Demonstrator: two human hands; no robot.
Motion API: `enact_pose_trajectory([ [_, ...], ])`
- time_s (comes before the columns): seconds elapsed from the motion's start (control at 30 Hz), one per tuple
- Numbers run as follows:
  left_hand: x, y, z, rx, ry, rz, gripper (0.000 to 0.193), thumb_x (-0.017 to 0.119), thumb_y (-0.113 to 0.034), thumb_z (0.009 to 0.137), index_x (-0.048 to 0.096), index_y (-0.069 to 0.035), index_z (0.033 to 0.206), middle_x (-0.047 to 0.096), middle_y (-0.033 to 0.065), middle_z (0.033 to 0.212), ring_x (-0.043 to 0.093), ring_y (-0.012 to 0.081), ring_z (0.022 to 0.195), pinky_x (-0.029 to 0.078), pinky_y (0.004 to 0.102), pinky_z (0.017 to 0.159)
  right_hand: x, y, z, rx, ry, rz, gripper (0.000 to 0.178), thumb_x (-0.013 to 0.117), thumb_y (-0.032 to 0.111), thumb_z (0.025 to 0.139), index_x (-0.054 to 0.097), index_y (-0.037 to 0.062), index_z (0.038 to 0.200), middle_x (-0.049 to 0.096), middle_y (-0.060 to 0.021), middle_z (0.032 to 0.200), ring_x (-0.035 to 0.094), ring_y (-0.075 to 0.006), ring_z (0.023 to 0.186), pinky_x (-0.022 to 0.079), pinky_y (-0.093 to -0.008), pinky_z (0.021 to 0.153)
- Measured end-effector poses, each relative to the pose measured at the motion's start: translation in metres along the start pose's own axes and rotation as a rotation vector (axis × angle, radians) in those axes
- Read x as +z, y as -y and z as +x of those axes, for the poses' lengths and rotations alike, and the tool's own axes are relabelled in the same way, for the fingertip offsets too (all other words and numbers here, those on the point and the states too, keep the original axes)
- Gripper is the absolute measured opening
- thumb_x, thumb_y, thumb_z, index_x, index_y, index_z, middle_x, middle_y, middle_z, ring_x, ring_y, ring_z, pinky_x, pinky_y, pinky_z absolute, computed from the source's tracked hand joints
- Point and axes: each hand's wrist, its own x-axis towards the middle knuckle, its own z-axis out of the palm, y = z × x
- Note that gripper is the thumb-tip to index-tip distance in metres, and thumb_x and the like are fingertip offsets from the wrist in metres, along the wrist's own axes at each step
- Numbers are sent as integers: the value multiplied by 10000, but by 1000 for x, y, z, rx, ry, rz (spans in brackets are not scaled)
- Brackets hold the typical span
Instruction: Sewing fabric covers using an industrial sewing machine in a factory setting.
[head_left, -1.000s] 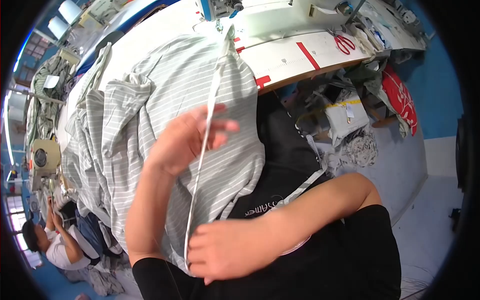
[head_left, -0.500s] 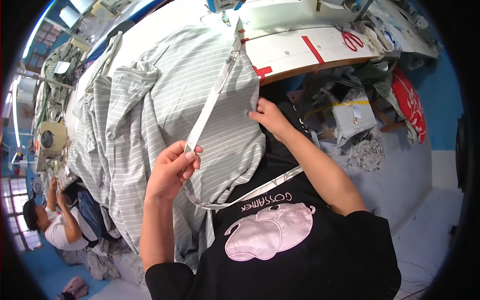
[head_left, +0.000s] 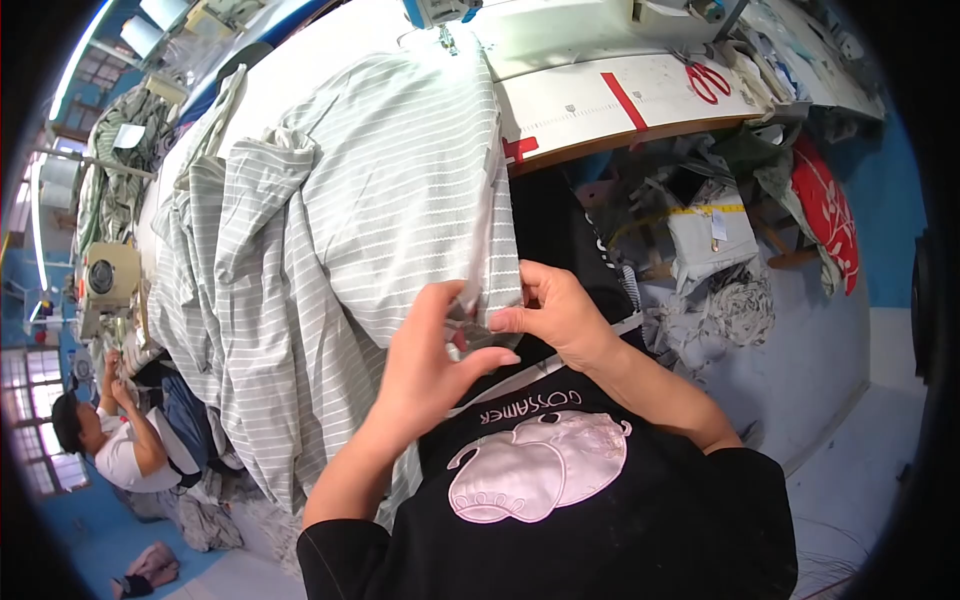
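Note:
A large grey cloth with white stripes hangs from the sewing machine down toward my lap. Along its right edge lies a narrow pale strip with dark marks, whose loose tail crosses the front of my black shirt. My right hand pinches the cloth's edge between thumb and fingers. Just left of it, my left hand is at the strip, its thumb stretched away from the curled fingers. Its fingertips are partly hidden, and I see nothing gripped in it.
Red-handled scissors lie on the white table, which has red tape marks. Below right are a stool with folded cloth and a red patterned fabric. Another person sits at a machine at the far left.
My left hand has moved right and opened its pinch on the strip. The strip now lies along the cloth's edge. My right hand has come down and grips that edge lower.

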Motion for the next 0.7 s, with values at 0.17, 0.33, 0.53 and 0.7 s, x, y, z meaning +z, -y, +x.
enact_pose_trajectory([
  [0.17,0,2,6,-7,24,265,268,779,-22,836,650,-15,1071,673,6,870,598,95,751,501,261,699,1,-11,-4,-5,-59,14,209,778,75,881,689,12,1060,694,7,917,588,-53,817,486,-229,756],
  [0.33,-58,42,14,-153,-96,120,225,755,-4,831,660,-9,1035,661,-11,870,570,63,771,460,231,694,-8,-12,-14,44,-99,172,172,738,89,926,673,15,1067,664,25,912,526,-32,761,436,-210,716],
  [0.53,-141,58,9,-144,-345,110,149,726,-27,887,656,-5,1016,630,-32,866,528,38,744,420,212,670,-20,-15,-26,88,-136,132,133,691,104,969,664,18,1066,645,31,900,457,-22,678,378,-217,612],
  [0.7,-141,2,-12,-225,-404,-293,87,694,-28,934,649,-6,1005,586,-51,835,492,25,698,372,206,612,-35,-16,-41,202,-115,199,112,669,103,985,665,11,1049,633,17,871,484,-29,637,402,-226,554],
])
